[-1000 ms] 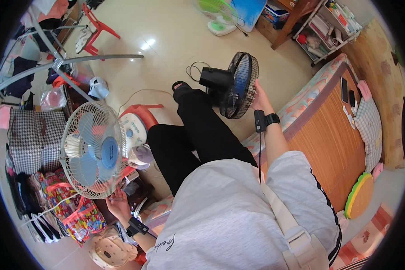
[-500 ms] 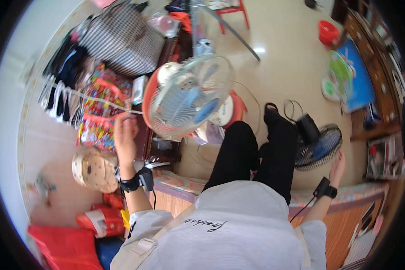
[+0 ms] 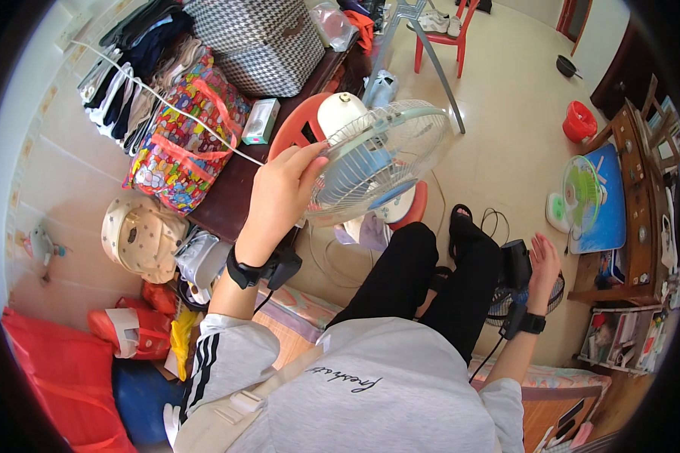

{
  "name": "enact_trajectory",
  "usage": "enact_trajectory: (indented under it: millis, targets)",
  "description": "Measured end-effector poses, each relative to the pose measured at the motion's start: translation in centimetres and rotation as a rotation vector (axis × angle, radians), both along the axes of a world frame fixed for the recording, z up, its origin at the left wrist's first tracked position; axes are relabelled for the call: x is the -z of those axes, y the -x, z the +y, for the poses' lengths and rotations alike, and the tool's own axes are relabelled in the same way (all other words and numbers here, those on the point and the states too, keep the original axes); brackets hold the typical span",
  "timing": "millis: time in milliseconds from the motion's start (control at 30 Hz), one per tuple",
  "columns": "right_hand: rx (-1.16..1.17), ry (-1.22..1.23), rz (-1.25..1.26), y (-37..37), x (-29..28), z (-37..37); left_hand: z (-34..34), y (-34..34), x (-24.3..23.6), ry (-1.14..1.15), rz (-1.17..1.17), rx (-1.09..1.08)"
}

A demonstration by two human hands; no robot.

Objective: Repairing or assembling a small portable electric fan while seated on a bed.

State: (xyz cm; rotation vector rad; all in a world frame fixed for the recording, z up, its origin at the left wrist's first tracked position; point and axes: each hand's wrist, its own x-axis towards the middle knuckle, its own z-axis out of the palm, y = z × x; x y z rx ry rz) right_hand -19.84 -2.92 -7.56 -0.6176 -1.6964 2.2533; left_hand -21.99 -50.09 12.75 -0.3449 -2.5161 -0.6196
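A white and blue electric fan (image 3: 366, 166) with a wire guard stands in front of a red plastic chair (image 3: 306, 121), its head tilted. My left hand (image 3: 279, 192) is at the near-left edge of the guard, its fingers closed on the wires; the fingertips are partly hidden. On my right, a black electric fan (image 3: 515, 264) is on the floor beside my leg, partly covered by my arm. My right hand (image 3: 544, 266) is just over it, fingers stretched out and holding nothing. Each wrist wears a black strapped device.
At left are a colourful bag (image 3: 189, 143), a checked storage box (image 3: 261, 53), a small box (image 3: 261, 121) and a beige cap (image 3: 140, 234). A grey metal stand (image 3: 431, 64) rises beyond the fan. At right stand a green fan (image 3: 582, 192) and a wooden cabinet (image 3: 633, 166). Cables trail across the floor.
My left hand has moved from beside the bag to the white and blue fan and gripped its guard. My right hand has risen from the black fan's edge. The view has shifted.
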Motion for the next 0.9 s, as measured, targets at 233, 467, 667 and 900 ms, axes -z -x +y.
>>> enact_trajectory:
  millis: [233,467,667,900]
  targets:
    - [-0.409,-0.258,0.191,7.6,-8.3,-10.9,0.2,0.4,-0.5,0.047,-0.014,0.056]
    - [-0.574,-0.434,0.499,12.2,-13.8,-18.8,0.6,0.3,-1.2,-0.078,-0.115,0.046]
    - [-0.788,-0.540,0.566,13.5,-14.6,-21.0,0.3,1.0,-1.2,-0.107,-0.169,0.095]
    - [-0.806,-0.643,0.593,13.7,-14.3,-21.1,-0.1,1.4,-0.7,-0.211,-0.243,0.138]
